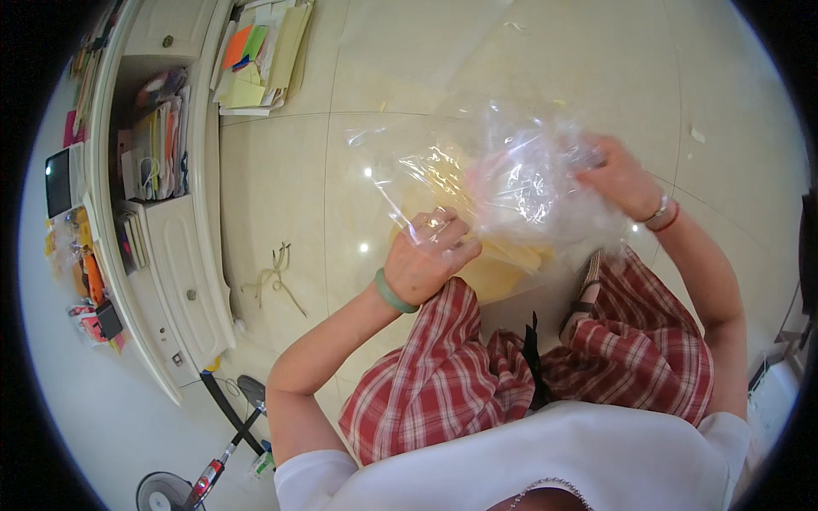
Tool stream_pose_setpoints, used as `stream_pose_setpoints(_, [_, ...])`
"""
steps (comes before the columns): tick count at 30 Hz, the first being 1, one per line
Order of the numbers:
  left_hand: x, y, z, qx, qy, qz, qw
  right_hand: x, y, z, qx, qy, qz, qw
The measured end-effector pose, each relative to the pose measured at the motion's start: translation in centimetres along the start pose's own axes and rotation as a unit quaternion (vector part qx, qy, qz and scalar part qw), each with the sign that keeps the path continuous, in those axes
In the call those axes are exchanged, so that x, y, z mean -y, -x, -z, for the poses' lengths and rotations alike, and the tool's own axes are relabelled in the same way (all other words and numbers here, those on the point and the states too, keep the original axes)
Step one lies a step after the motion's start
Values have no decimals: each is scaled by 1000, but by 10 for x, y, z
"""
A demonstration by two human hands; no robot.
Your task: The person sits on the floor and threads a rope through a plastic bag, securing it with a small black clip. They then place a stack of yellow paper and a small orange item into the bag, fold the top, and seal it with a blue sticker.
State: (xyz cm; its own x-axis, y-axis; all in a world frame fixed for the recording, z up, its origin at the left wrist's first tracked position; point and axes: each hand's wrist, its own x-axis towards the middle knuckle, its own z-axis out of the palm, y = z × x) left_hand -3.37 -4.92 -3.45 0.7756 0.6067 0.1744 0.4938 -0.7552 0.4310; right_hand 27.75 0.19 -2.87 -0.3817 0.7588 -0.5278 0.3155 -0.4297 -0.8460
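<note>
A large clear plastic bag [524,183], crumpled and shiny, spreads in front of my knees. At its near left edge my left hand [430,257] curls its fingers closed on the film. My right hand [622,177] pinches a bunched part of the bag at the right. Beneath the plastic lie pale yellow sheets [503,268], partly hidden by the film and my left hand. Something pinkish shows faintly through the middle of the bag; its kind cannot be made out.
To the left stands a white cabinet [183,281] with files on open shelves. A stack of papers and folders [262,58] lies on the tiled floor beside it. Nearer is a loose tan cord [274,277]. A fan [164,492] stands at the lower left.
</note>
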Motion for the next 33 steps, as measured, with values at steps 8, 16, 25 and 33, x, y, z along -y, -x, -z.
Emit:
stream_pose_setpoints(8, [-8,2,-5,-3,73,-70,995,-52,-22,-95,51,236,167,956])
stream_pose_setpoints(16, [-29,-2,-11,36,78,-167,982,-18,-28,-141,335,537,44,773])
stream_pose_setpoints(25, [-21,7,5,81,44,-69,993,-59,-41,-96,337,134,208,908])
stream_pose_setpoints(33, [-25,15,-1,31,127,-139,982,-41,-11,-111,268,435,280,813])
